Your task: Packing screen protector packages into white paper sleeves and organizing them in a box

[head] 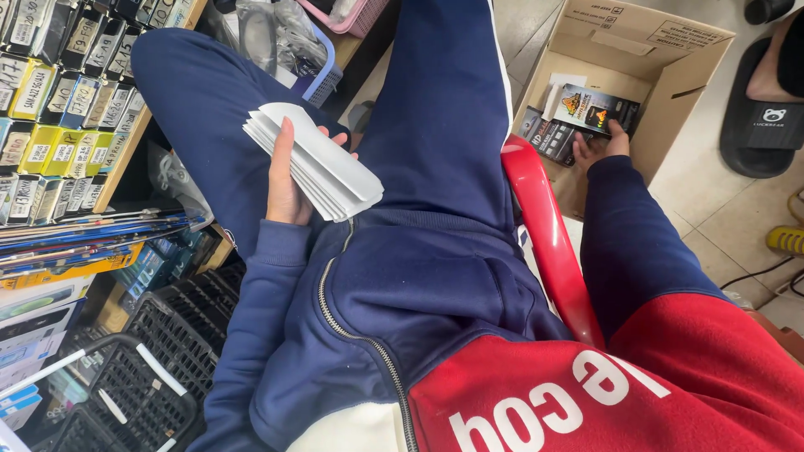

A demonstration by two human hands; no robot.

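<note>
The left hand is closed around a fanned stack of white envelopes, held over the left thigh. The right hand reaches down past the red chair arm into the open cardboard box on the floor, fingers closing on a dark packet near the box's inner left wall. More dark packets remain inside; judging by this, the stack is gathered and the box not yet emptied.

We are counting one stack of white envelopes, one open cardboard box showing two dark flat packages, one red chair, two black wire baskets, one black slipper and one pink basket
</note>
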